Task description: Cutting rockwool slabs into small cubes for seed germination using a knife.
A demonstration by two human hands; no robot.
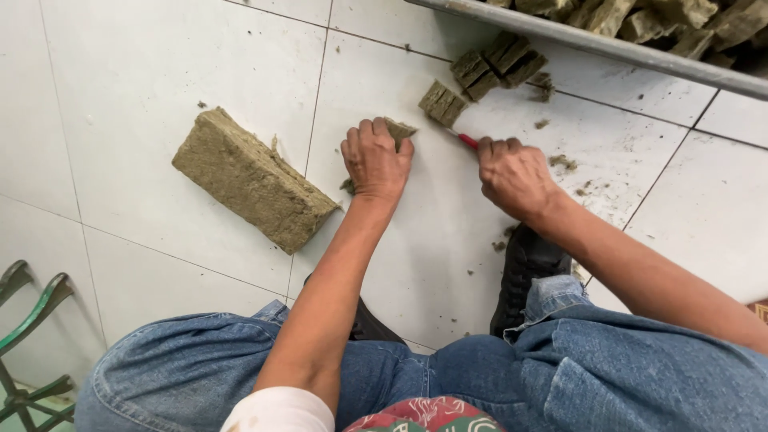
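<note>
My left hand [374, 160] presses down on a small olive-brown fibrous block [399, 130] on the white tiled floor [128, 72]; most of the block is hidden under the fingers. My right hand [514, 174] grips a red-handled knife [466, 141], its blade pointing toward that block. A cut cube of the same material [442, 102] lies just beyond the knife. A large slab of the material [252, 178] rests to the left of my left hand.
Several cut cubes [498, 62] lie near a metal tray edge [592, 44] at the top, with more pieces inside it. Crumbs [563, 162] litter the tiles. My black shoe [524, 272] and jeans fill the bottom. A green metal frame [28, 320] stands at lower left.
</note>
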